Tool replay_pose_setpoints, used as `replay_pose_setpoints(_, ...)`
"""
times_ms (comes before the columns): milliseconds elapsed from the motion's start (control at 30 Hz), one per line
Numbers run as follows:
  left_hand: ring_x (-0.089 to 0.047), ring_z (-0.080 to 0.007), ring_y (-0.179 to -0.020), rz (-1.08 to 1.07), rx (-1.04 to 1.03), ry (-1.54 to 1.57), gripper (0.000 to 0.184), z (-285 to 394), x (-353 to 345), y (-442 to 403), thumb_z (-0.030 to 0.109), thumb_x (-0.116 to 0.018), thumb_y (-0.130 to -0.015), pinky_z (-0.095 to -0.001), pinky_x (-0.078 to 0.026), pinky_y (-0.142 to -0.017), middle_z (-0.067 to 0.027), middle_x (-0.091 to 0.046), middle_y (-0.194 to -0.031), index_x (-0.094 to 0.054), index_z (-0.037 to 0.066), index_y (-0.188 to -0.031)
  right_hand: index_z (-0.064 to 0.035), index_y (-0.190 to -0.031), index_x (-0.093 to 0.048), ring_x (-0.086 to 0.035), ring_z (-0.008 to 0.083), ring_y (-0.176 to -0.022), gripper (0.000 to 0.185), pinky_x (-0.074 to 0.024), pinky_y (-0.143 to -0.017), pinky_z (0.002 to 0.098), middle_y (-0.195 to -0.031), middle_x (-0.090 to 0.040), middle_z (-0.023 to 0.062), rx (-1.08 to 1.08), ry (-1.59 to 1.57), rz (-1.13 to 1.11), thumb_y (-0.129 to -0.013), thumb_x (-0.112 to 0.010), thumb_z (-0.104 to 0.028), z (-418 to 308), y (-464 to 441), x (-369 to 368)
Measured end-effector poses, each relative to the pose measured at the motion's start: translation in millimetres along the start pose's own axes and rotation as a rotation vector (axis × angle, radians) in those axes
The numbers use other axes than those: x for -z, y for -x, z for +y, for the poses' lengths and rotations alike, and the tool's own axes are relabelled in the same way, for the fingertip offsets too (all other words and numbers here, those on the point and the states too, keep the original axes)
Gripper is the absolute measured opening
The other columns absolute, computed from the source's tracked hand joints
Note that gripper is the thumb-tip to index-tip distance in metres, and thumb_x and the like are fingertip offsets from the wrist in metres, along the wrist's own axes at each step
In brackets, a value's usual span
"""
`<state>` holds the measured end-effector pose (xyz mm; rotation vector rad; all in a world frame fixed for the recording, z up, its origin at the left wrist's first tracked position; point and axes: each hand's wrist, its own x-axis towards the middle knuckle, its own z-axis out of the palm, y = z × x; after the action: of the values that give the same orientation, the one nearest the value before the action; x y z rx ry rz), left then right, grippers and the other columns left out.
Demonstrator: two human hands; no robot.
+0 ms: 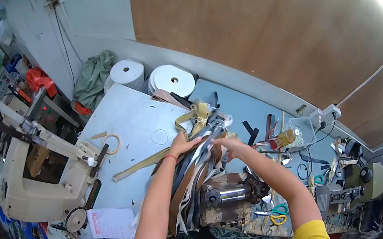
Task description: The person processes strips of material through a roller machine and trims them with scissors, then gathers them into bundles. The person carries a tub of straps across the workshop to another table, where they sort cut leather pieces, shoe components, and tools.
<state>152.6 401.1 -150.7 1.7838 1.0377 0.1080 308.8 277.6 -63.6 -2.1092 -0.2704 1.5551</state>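
A thick bundle of long strips (192,169) in grey, brown, white and black lies across the table and hangs over its front edge. My left hand (184,144) rests on the bundle's left side, its fingers pointing right. On the right side my right hand (230,146) is against the strips, its fingers partly hidden. Just beyond both hands, a yellowish-olive strap (200,113) is looped on top, and a similar flat strap (141,165) reaches out to the left. A metal roller machine (228,194) stands close to the bundle's right side.
A sewing machine (45,177) stands at the left beside a paper sheet (112,223). White rolls (174,80) sit at the back. To the right are scissors (278,215), a clear plastic box (303,131), scattered strips and a green-grey machine (371,181).
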Motion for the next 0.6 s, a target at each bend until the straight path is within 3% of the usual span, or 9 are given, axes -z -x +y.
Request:
replay_pose_setpoints(133,-0.046,-0.0354,-0.112,0.124,-0.139,-0.093,0.09,-13.5,-1.1,23.8,0.059,-0.061,-0.069,-0.0373,-0.037,-0.094,-0.0292,-0.046,-0.119,-0.038,-0.01,-0.122,-0.005,-0.131,-0.032,-0.034,0.0408,-0.119,0.068,-0.0363,-0.09,0.054,-0.136,-0.028,0.0197,-0.015,-0.121,-0.247,-0.079,-0.061,-0.038,40.0,-74.2,36.6)
replay_pose_setpoints(233,-0.045,-0.0339,-0.113,0.237,-0.257,-0.13,0.071,-14.7,7.5,52.3,0.047,-0.06,-0.076,-0.037,-0.036,-0.094,-0.0259,-0.044,-0.122,-0.043,-0.005,-0.12,-0.0022,-0.128,-0.037,-0.039,0.0355,-0.116,0.064,-0.0392,-0.088,0.0491,-0.132,-0.035,0.0181,0.003,0.028,0.022,-0.08,-0.06,-0.039,27.8,-29.0,36.4)
replay_pose_setpoints(333,-0.047,-0.0346,-0.109,0.36,-0.338,-0.104,0.054,-21.1,16.2,108.5,0.033,-0.06,-0.079,-0.0383,-0.037,-0.093,-0.022,-0.049,-0.119,-0.046,-0.002,-0.117,0.0016,-0.125,-0.038,-0.048,0.0281,-0.108,0.055,-0.0402,-0.09,0.0394,-0.124,-0.043,0.0176,0.25,0.033,0.02,-0.085,-0.055,-0.033,18.3,22.5,48.2)
replay_pose_setpoints(400,-0.049,-0.0354,-0.106,0.469,-0.266,-0.029,0.042,-26.2,15.9,165.5,0.023,-0.06,-0.079,-0.0396,-0.037,-0.092,-0.0196,-0.053,-0.113,-0.05,0.0,-0.113,0.0019,-0.122,-0.042,-0.05,0.0227,-0.105,0.051,-0.0416,-0.087,0.0346,-0.117,-0.049,0.0144,0.433,-0.035,0.009,-0.086,-0.055,-0.032,16.3,56.6,47.6)
replay_pose_setpoints(500,-0.053,-0.0314,-0.103,0.603,-0.154,-0.093,0.037,-59.2,-3.3,264.7,0.016,-0.062,-0.077,-0.0374,-0.04,-0.09,-0.0168,-0.057,-0.108,-0.053,0.001,-0.109,0.0021,-0.115,-0.049,-0.054,0.0152,-0.095,0.038,-0.0434,-0.081,0.0281,-0.103,-0.056,0.0091,0.886,-0.009,0.09,-0.087,-0.054,-0.024,33.8,104.3,20.5)
replay_pose_setpoints(567,-0.052,-0.0328,-0.101,0.564,0.032,0.079,0.035,-63.8,-15.7,335.7,0.019,-0.062,-0.078,-0.038,-0.041,-0.088,-0.0178,-0.057,-0.105,-0.054,0.002,-0.107,0.0017,-0.11,-0.053,-0.054,0.0129,-0.088,0.03,-0.0436,-0.078,0.0256,-0.099,-0.057,0.0078,1.058,0.014,0.111,-0.087,-0.053,-0.017,41.1,158.6,-16.6)
replay_pose_setpoints(600,-0.052,-0.0329,-0.101,0.578,0.071,0.024,0.034,-72.1,-22.2,371.0,0.02,-0.061,-0.078,-0.0385,-0.041,-0.088,-0.0176,-0.057,-0.104,-0.054,0.002,-0.107,0.0012,-0.108,-0.054,-0.054,0.012,-0.086,0.027,-0.0434,-0.077,0.0249,-0.095,-0.058,0.0069,1.071,-0.038,0.056,-0.087,-0.054,-0.016,48.0,175.9,-40.9)
